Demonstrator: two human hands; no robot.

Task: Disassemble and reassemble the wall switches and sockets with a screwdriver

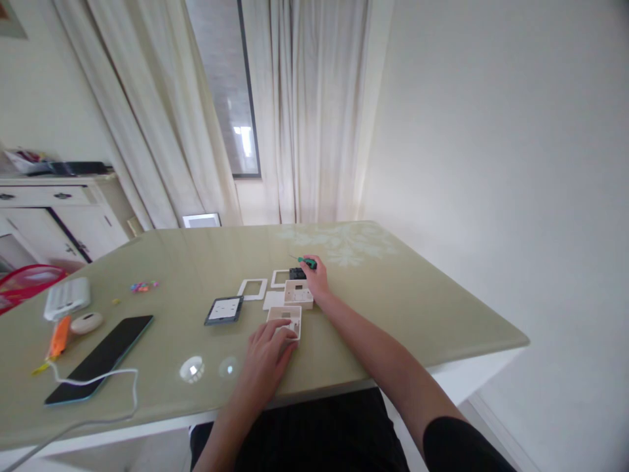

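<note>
My right hand is closed around a small screwdriver with a green and black handle, its thin shaft pointing left. Under it lie a black part and a white square back box, open side up. Nearer to me, my left hand grips a second white back box, its fingers reaching over the rim and covering part of the inside. Two white frames, one standing apart as a white frame, and a white plate lie to the left, beside a dark-edged wall switch.
On the left of the glossy table lie a black phone, a white cable, an orange cutter, a round white case and a white block. Small coloured bits sit behind. A wall borders the right side.
</note>
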